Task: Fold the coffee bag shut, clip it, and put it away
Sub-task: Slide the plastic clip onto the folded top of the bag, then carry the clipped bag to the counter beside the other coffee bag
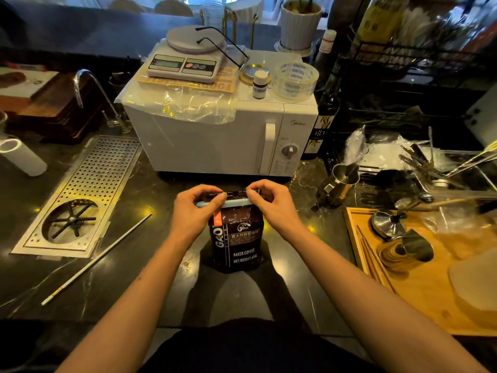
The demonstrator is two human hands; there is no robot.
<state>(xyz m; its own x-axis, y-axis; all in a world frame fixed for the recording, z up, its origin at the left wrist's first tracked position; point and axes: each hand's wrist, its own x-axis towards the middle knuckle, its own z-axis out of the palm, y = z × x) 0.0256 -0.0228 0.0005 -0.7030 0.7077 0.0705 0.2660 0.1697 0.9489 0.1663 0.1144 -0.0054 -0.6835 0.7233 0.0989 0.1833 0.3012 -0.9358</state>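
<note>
A dark brown coffee bag (236, 243) with white lettering stands upright on the black counter, just in front of the microwave. Its top is folded flat. A pale blue bar clip (234, 203) lies across the bag right under the folded top. My left hand (195, 208) pinches the left end of the clip and the bag top. My right hand (271, 203) pinches the right end in the same way. Both thumbs press on the clip from the front. My fingers hide the ends of the clip.
A white microwave (215, 135) stands right behind the bag, with a kitchen scale (188, 60) and a tape roll (295, 79) on top. A perforated drain tray (88, 189) lies to the left, a thin white rod (96, 259) beside it. A wooden tray (419, 300) and a steel pitcher (341, 181) sit to the right.
</note>
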